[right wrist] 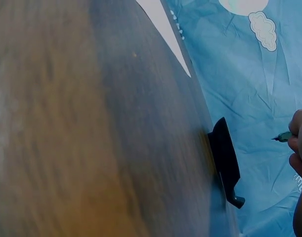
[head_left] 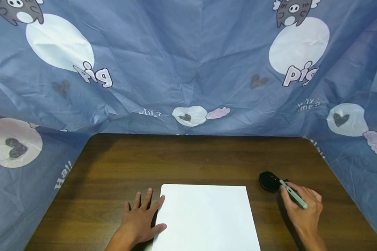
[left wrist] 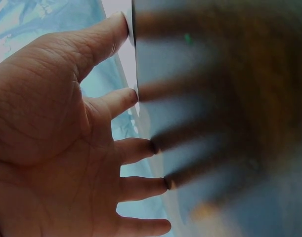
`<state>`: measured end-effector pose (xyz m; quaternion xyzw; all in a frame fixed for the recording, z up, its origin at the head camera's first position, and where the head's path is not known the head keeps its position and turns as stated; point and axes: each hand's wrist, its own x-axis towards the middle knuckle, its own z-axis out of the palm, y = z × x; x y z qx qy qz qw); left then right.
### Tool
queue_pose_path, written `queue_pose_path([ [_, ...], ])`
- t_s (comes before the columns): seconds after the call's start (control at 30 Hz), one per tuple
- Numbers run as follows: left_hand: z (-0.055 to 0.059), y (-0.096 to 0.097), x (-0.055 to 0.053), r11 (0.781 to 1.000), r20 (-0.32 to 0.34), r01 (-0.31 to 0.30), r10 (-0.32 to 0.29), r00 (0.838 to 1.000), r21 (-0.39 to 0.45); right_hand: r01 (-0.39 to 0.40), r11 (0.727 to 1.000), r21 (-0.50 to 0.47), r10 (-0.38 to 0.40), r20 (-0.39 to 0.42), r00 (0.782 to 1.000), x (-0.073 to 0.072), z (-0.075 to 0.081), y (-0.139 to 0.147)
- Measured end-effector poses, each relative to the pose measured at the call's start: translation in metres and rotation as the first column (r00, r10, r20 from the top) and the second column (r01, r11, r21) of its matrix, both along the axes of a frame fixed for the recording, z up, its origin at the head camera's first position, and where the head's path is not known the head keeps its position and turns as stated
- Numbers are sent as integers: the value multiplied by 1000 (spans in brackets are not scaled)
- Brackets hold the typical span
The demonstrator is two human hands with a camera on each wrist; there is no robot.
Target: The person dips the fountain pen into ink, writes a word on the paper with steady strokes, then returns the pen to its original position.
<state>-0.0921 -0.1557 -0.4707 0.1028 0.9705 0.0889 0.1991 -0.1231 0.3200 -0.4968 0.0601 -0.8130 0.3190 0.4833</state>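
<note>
A white sheet of paper [head_left: 204, 216] lies on the brown wooden table at the front middle. My left hand [head_left: 139, 218] rests with spread fingers at its left side, thumb and index fingertip overlapping the paper's edge; the palm [left wrist: 52, 138] fills much of the left wrist view. Over on the right, my right hand [head_left: 304, 205] pinches a slim pale green pen-like tool [head_left: 295, 196] with a dark pointed tip, raised over the table. Just beyond that tip sits a small black dish-like thing [head_left: 268, 181] with a short stub [right wrist: 235, 200] on one side.
The wooden table [head_left: 188, 157] has rounded far corners. Behind it and at both sides hangs a creased blue cloth [head_left: 176, 69] printed with pigs, hearts and lettering. Bare tabletop shows between the paper and the black dish-like thing.
</note>
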Motion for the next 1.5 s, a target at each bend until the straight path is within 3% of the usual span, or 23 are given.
queue_pose_path([
  [0.57, 3, 2, 1, 1000, -21, -5, 5, 1000, -4, 15, 999, -46, -12, 63, 998, 1, 4, -2],
  [0.9, 4, 2, 1, 1000, -27, -1, 0, 1000, -13, 29, 999, -23, -25, 173, 985, 5, 6, -1],
  [1.23, 5, 2, 1, 1000, -33, 6, -6, 999, -12, 26, 999, -42, -25, 18, 1000, -1, 1, -2],
  [1.4, 6, 2, 2, 1000, -22, 0, 0, 1000, -7, -20, 999, -48, 20, 6, 1000, 0, -1, -1],
  [1.5, 6, 2, 2, 1000, -23, 1, -1, 1000, -7, -5, 998, -64, 9, 59, 998, 3, 1, -1],
])
